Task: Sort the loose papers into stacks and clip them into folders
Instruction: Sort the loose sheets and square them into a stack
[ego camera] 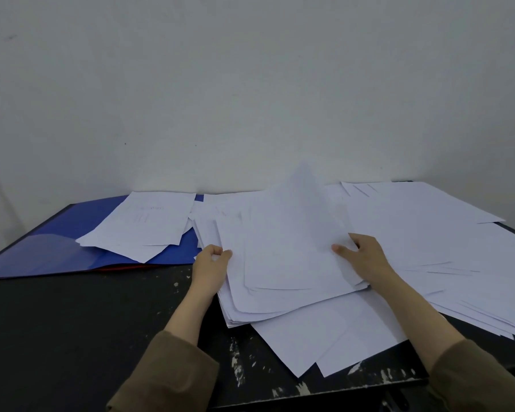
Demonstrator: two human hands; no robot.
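A thick stack of white papers [283,263] lies in the middle of the black table [72,322]. My left hand [211,266] pinches the stack's left edge with thumb and fingers. My right hand [366,257] grips its right side, thumb on top, and the top sheets curl upward between my hands. More loose papers [446,239] spread across the right half of the table. An open blue folder [42,248] lies at the left with a few printed sheets [143,224] on it.
A pale wall stands close behind the table's far edge. The table's near edge is chipped and scuffed with white marks [238,367]. Some sheets [324,343] stick out from under the stack toward me. A red edge shows under the blue folder.
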